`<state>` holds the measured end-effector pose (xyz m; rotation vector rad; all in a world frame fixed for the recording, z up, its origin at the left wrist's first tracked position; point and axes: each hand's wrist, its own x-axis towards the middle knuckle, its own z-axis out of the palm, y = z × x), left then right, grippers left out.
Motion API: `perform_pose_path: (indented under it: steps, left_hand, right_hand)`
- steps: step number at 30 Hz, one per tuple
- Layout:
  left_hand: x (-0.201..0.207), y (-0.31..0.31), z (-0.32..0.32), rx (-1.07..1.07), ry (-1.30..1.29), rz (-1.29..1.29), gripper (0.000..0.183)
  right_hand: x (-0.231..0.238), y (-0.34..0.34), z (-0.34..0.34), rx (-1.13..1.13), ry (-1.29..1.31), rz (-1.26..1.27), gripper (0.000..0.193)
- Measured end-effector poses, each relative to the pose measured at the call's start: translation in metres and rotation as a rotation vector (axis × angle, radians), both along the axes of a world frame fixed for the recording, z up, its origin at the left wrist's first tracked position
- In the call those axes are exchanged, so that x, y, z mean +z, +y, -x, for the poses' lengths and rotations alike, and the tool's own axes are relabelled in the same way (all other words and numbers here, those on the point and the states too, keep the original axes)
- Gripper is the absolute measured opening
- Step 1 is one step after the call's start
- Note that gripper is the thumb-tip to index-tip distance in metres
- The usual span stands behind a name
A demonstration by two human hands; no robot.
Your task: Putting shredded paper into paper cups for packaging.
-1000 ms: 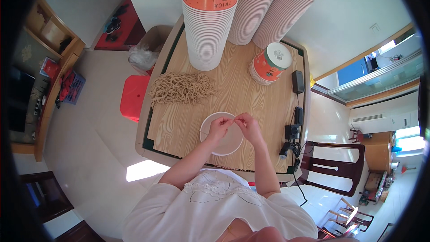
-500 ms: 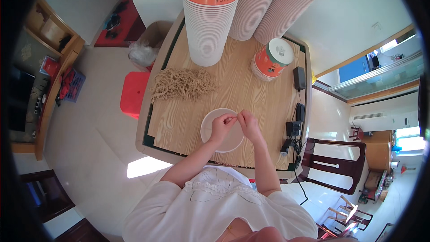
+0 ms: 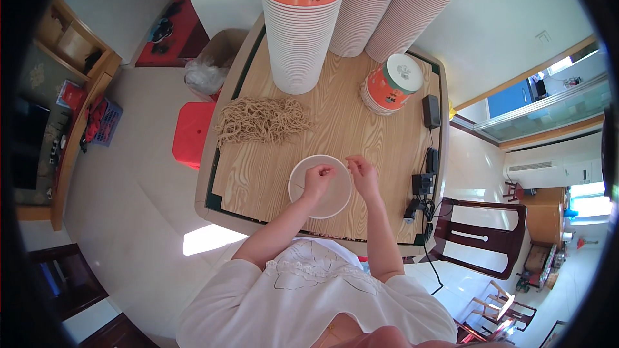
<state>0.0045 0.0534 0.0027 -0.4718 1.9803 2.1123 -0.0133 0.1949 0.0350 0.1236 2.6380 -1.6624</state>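
White tub (image 3: 334, 198), bare table (image 3: 393, 154) around, edge (image 3: 229, 220) near, left fingers (image 3: 328, 172) together, right fingers (image 3: 354, 162) unclear

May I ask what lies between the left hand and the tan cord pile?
The head view shows part of the white bowl, then wood-grain tabletop, between the left hand and tan cord pile.

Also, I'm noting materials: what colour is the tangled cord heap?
The tangled cord heap is tan, clearest in the head view.
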Motion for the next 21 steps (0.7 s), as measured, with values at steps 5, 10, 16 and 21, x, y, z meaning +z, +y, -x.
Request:
perform_pose_path:
  steps: [5, 10, 16, 21]
  left_hand:
    - [0.004, 0.002, 0.001, 0.018, -0.03, -0.03, 0.012]
    - [0.007, 0.004, 0.004, 0.016, -0.025, -0.03, 0.013]
    - [0.01, 0.001, 0.004, 0.03, -0.015, 0.013, 0.013]
    - [0.05, -0.019, 0.0, -0.116, -0.274, -0.467, 0.013]
  right_hand:
    - [0.001, -0.002, 0.002, 0.073, -0.131, 0.089, 0.016]
    - [-0.006, 0.002, 0.006, 0.109, -0.18, 0.219, 0.016]
    - [0.005, 0.001, 0.007, 0.118, -0.203, 0.253, 0.018]
    - [0.033, 0.003, 0.004, 0.22, -0.115, 0.235, 0.02]
